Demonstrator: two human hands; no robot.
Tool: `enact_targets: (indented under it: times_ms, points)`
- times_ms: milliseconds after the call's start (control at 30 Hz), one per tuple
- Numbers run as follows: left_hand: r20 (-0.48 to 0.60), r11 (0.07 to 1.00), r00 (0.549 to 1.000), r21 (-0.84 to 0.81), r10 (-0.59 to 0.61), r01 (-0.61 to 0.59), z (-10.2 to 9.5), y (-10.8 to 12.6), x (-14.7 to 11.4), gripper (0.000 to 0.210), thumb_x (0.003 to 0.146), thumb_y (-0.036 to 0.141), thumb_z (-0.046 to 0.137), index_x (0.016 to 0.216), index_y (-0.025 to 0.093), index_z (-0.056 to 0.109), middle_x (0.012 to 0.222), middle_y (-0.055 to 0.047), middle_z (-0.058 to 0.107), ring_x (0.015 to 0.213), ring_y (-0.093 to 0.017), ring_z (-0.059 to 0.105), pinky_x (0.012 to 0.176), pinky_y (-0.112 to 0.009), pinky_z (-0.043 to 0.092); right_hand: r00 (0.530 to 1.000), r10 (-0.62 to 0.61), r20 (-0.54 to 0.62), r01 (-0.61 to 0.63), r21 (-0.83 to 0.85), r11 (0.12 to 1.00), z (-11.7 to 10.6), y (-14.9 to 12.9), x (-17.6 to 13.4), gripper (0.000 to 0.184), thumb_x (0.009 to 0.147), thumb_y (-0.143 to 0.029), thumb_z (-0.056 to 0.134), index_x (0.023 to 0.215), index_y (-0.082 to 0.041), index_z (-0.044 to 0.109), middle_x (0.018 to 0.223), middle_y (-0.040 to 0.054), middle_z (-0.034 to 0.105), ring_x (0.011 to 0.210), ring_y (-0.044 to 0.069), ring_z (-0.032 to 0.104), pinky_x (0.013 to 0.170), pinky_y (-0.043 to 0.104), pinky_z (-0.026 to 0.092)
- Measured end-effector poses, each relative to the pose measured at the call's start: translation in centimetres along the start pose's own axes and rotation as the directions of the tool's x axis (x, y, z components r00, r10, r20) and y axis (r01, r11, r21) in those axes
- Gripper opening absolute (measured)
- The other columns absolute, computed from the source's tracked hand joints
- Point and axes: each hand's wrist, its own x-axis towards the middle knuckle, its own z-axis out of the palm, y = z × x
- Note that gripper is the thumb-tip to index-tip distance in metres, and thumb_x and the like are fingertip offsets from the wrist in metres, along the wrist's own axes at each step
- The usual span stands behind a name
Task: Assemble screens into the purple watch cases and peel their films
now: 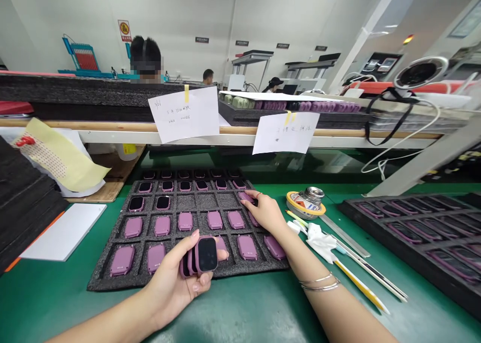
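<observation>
"where are the watch cases?"

"a stack of purple, rounded-square watch cases with glossy black screens [207, 254] is in the left hand [175, 280], above the near edge of the black foam tray with square compartments [206, 200]. thumb and fingers are clamped around what looks like three of them. more lie in the tray: backs up in the two near rows, mostly screens up farther back."

"and the right hand [265, 211]?"

"at the tray's right side, thumb and fingertips at a purple case in its compartment [243, 197]. whether they are closed on it, i cannot tell."

"how would they handle?"

"light and stiff, i'd judge, with smooth faces that could slide over one another in a stack. the screens look easiest to scratch or smudge, so hold by the purple side edges."

"any writing?"

"two white paper sheets hang from the shelf edge on yellow tape, the left one [188, 122] and the right one [285, 136], both handwritten in characters i can't read surely. the case backs carry tiny pale marks, too small to make out. on the tabletop [248, 308], right of the tray, the yellow-rimmed round container with a silver top [305, 205] has a printed label, also unreadable. i see no brand."
</observation>
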Motion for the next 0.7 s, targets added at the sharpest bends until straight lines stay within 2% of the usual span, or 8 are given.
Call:
enact_targets:
  times_ms: [67, 233, 433, 533, 633, 700]
  points:
    - [0.036, 1.000, 0.999, 0.000, 0.013, -0.013, 0.0, 0.1, -0.1, 0.032, 0.086, 0.039, 0.070, 0.095, 0.008, 0.072, 0.093, -0.018, 0.075, 0.043, -0.006, 0.050, 0.041, -0.017, 0.034, 0.999, 0.032, -0.015, -0.032, -0.009, 0.999, 0.1, 0.0, 0.2, 0.032, 0.095, -0.032, 0.064, 0.123, -0.015, 0.063, 0.113, 0.0084, 0.071, 0.108, 0.024, 0.067, 0.097, 0.046, 0.052]
    - [0.072, 0.999, 0.997, -0.014, 0.041, -0.040, -0.1, 0.0, -0.3, 0.035, 0.082, 0.041, 0.075, 0.093, 0.008, 0.073, 0.082, -0.011, 0.072, 0.040, -0.006, 0.048, 0.039, -0.017, 0.031, 0.998, 0.060, -0.037, -0.060, -0.014, 0.998, 0.4, -0.2, 0.0, 0.039, 0.092, -0.028, 0.066, 0.128, -0.014, 0.060, 0.119, 0.0119, 0.069, 0.118, 0.027, 0.062, 0.101, 0.048, 0.049]
    - [0.084, 1.000, 0.996, -0.008, 0.007, -0.006, -0.1, -0.1, -0.4, 0.039, 0.076, 0.044, 0.079, 0.089, 0.008, 0.072, 0.078, -0.010, 0.071, 0.038, -0.005, 0.047, 0.037, -0.016, 0.026, 0.996, 0.067, -0.058, -0.065, 0.033, 0.997, 0.1, -0.5, -0.3, 0.043, 0.089, -0.031, 0.064, 0.128, -0.014, 0.063, 0.114, 0.0122, 0.075, 0.112, 0.031, 0.065, 0.097, 0.045, 0.051]
    - [0.108, 1.000, 0.994, -0.010, 0.004, -0.003, -0.1, -0.1, -0.4, 0.040, 0.076, 0.046, 0.079, 0.089, 0.009, 0.072, 0.077, -0.010, 0.071, 0.038, -0.005, 0.047, 0.037, -0.016, 0.023, 0.990, 0.072, -0.121, -0.065, 0.061, 0.996, -0.3, -0.3, -0.2, 0.047, 0.088, -0.030, 0.062, 0.132, -0.011, 0.060, 0.117, 0.0175, 0.072, 0.118, 0.037, 0.061, 0.102, 0.053, 0.045]
    - [0.137, 1.000, 0.991, -0.001, 0.004, -0.004, 0.0, -0.1, -0.5, 0.040, 0.076, 0.046, 0.078, 0.088, 0.009, 0.072, 0.077, -0.009, 0.070, 0.038, -0.005, 0.047, 0.038, -0.017, 0.020, 0.987, 0.072, -0.142, -0.055, 0.126, 0.991, -0.6, -0.4, -0.3, 0.041, 0.085, -0.026, 0.061, 0.119, -0.005, 0.066, 0.111, 0.0255, 0.072, 0.115, 0.044, 0.062, 0.100, 0.063, 0.043]
    - [0.149, 1.000, 0.989, 0.005, 0.008, -0.009, 0.0, 0.0, -0.5, 0.040, 0.076, 0.047, 0.078, 0.087, 0.010, 0.072, 0.076, -0.009, 0.070, 0.037, -0.004, 0.044, 0.038, -0.017, 0.018, 0.987, 0.036, -0.157, -0.004, 0.201, 0.980, -1.1, -1.2, -1.0, 0.037, 0.085, -0.027, 0.060, 0.115, -0.006, 0.067, 0.114, 0.0262, 0.070, 0.118, 0.044, 0.061, 0.101, 0.063, 0.043]
